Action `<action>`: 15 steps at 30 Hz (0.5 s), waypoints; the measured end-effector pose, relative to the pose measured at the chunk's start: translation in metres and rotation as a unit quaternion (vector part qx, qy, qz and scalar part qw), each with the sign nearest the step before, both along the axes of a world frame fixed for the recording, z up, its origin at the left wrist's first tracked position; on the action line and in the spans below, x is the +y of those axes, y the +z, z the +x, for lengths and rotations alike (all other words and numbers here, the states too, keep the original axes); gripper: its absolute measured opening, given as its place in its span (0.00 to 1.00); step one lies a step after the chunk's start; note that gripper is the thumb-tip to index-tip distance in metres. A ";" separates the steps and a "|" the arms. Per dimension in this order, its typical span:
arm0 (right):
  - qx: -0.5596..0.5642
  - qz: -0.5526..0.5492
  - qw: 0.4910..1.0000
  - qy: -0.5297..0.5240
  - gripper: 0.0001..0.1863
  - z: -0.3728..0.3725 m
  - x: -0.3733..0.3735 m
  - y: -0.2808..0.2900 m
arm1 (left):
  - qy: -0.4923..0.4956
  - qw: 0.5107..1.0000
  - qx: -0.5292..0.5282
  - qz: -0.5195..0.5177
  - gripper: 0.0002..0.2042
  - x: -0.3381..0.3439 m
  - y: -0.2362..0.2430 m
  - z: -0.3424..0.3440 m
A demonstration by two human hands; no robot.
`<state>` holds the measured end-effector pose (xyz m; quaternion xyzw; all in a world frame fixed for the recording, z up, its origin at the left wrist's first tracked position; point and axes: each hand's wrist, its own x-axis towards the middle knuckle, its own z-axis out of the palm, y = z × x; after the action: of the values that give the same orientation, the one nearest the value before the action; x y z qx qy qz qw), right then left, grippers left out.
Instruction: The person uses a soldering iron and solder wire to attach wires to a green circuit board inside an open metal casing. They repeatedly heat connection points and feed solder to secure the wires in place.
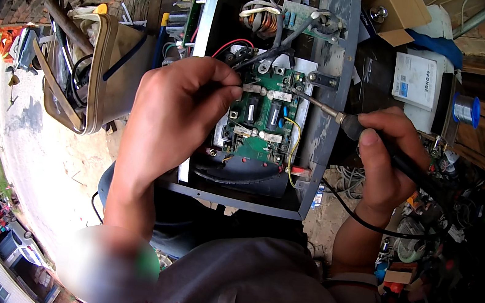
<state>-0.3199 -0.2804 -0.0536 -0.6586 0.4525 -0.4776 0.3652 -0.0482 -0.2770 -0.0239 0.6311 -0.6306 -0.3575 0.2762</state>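
My right hand (388, 150) is closed round the black handle of a soldering iron (348, 126). The iron's metal shaft points left, its tip at the right side of a green circuit board (255, 147). Over the board's left edge, my left hand (184, 103) has thumb and forefinger pinched together; anything between them is too small or hidden to name. White block-shaped parts, dark components, blue discs and a yellow wire (299, 138) show on the board. It lies inside an open grey metal case (327, 132), with red and black wires running to its upper part.
Left stands a beige bucket (94, 112) of tools and cables. A copper-wound coil (259, 20) sits in the case's far part. To the right are a solder spool (465, 110), a white box (415, 81) and an open cardboard box (404, 16). The iron's black cord (363, 221) loops below my right hand.
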 end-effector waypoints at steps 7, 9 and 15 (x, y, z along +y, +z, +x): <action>-0.019 0.059 0.997 0.044 0.06 -0.003 -0.018 0.008 | 0.003 1.000 0.006 0.012 0.05 -0.002 -0.001 -0.001; -0.015 0.058 0.997 0.053 0.05 -0.002 -0.020 0.008 | 0.000 1.000 -0.007 0.000 0.05 -0.003 -0.002 -0.001; -0.014 0.064 0.996 0.062 0.06 -0.001 -0.023 0.008 | -0.010 0.999 -0.042 -0.025 0.06 -0.003 -0.003 -0.002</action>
<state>-0.3208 -0.3035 -0.0459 -0.6539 0.4352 -0.4336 0.4416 -0.0503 -0.2799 -0.0269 0.6322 -0.6564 -0.3176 0.2619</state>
